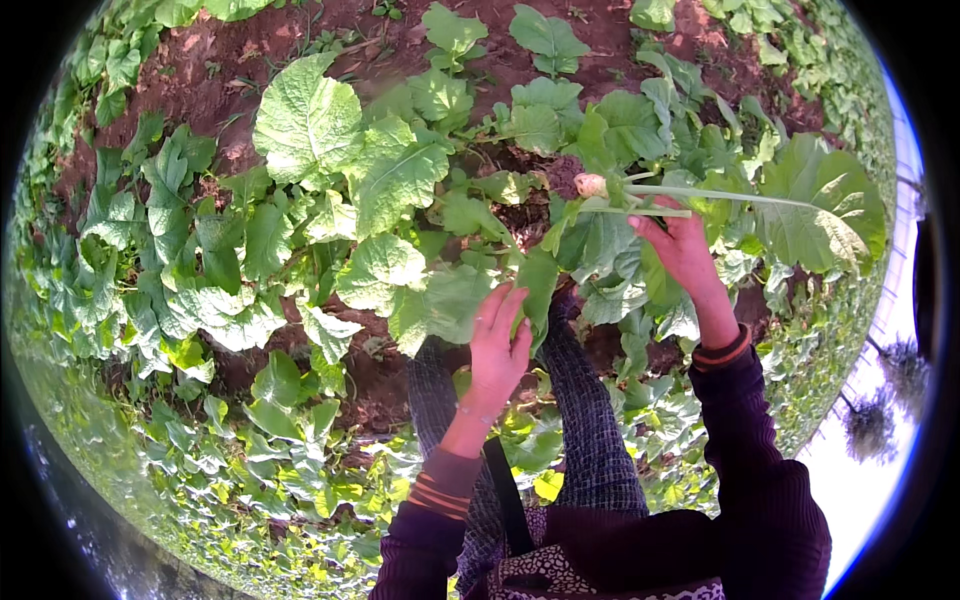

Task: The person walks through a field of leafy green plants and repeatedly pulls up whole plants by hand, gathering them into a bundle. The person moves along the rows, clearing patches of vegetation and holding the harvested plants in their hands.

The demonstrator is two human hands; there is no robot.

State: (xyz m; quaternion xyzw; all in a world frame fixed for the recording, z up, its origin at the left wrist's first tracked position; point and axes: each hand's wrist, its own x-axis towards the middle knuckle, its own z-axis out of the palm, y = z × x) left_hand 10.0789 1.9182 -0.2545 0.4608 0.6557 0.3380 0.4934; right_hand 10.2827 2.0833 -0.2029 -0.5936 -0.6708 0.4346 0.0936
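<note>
A pulled-up leafy root plant with a pale root hangs sideways, a clump of dark soil on the root's tip. My right hand is closed around its green leaf stalks, and a large leaf spreads out to the right. My left hand is at a broad green leaf, with the thumb and fingers bent around its lower edge; whether it grips the leaf is hard to tell.
Dense rows of broad-leaved plants surround my legs. Reddish-brown bare soil shows between rows. My trousered legs stand among the leaves, and a dark strap hangs by them. Beyond the field at right are pale ground and bushy plants.
</note>
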